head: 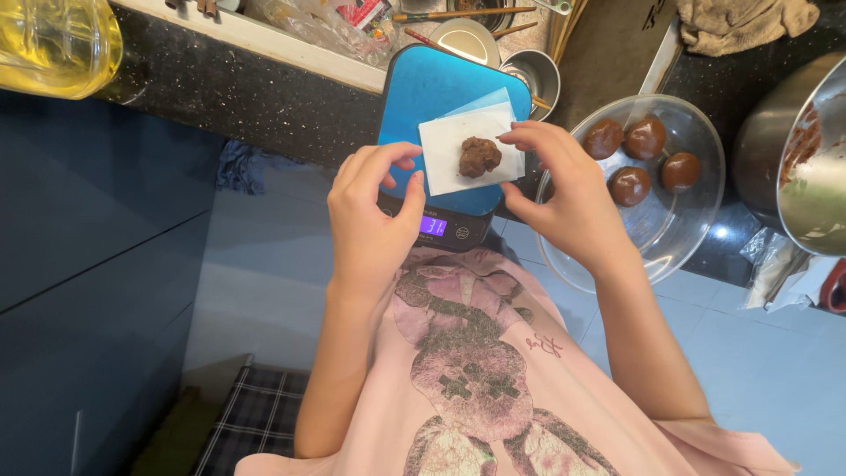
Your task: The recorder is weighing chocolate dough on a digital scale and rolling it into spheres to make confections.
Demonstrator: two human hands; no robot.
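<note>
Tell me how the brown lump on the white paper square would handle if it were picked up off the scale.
The brown lump looks rough and cracked, so it probably crumbles or dents under a firm pinch. Its uneven shape suggests it would sit rather than roll. The white paper square beneath it looks thin, so it would likely flop if lifted by one edge. Both hands hover beside the blue scale.
</note>
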